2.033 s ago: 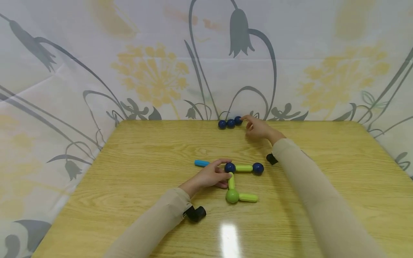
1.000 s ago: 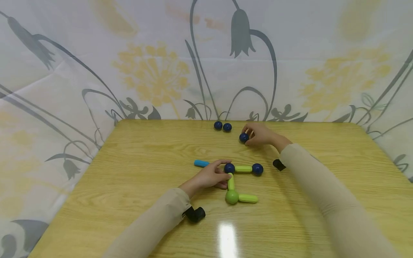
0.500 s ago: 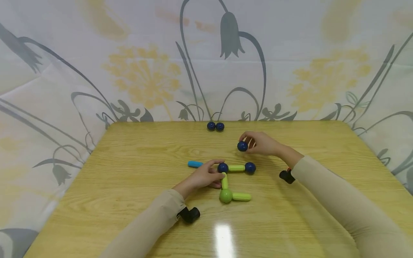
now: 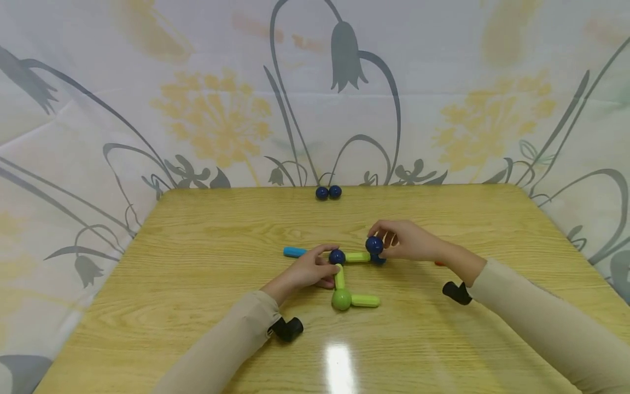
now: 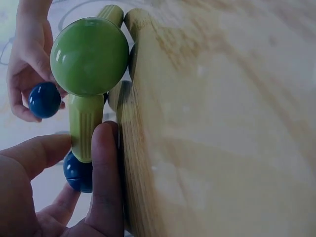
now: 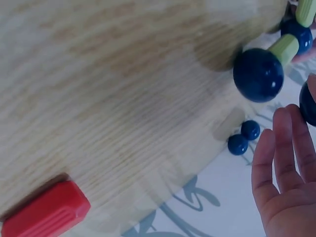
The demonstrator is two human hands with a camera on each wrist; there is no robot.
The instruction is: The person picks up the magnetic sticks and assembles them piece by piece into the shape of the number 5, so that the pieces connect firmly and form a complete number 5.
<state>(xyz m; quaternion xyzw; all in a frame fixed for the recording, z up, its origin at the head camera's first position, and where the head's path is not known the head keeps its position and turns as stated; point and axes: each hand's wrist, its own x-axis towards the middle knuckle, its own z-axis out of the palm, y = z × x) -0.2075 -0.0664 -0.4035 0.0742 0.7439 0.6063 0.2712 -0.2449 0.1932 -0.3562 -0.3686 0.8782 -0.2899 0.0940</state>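
Magnetic-toy pieces form a three-sided shape. My left hand [image 4: 311, 269] holds its corner, a dark blue ball [image 4: 337, 257], with thumb and fingers around that ball and the adjoining green rod [image 5: 86, 131]. That rod runs to a green ball [image 4: 342, 299], from which another green rod [image 4: 365, 301] points right. From the corner a further green rod [image 4: 357, 257] leads to an end blue ball [image 6: 258, 75]. Just above this end ball, my right hand [image 4: 410, 241] pinches a loose blue ball [image 4: 374, 244]; in the right wrist view a gap shows between both.
Two blue balls [image 4: 328, 192] sit side by side at the table's back edge. A blue rod [image 4: 294, 251] lies behind the left hand, partly hidden. Near the right wrist lies a red rod [image 6: 47, 210]. A patterned cloth [image 4: 236, 109] hangs behind the wooden table [image 4: 221, 219].
My right hand took one blue ball from the row at the back and brought it forward, over the shape's end ball. My left hand has kept its hold. The view has turned slightly.
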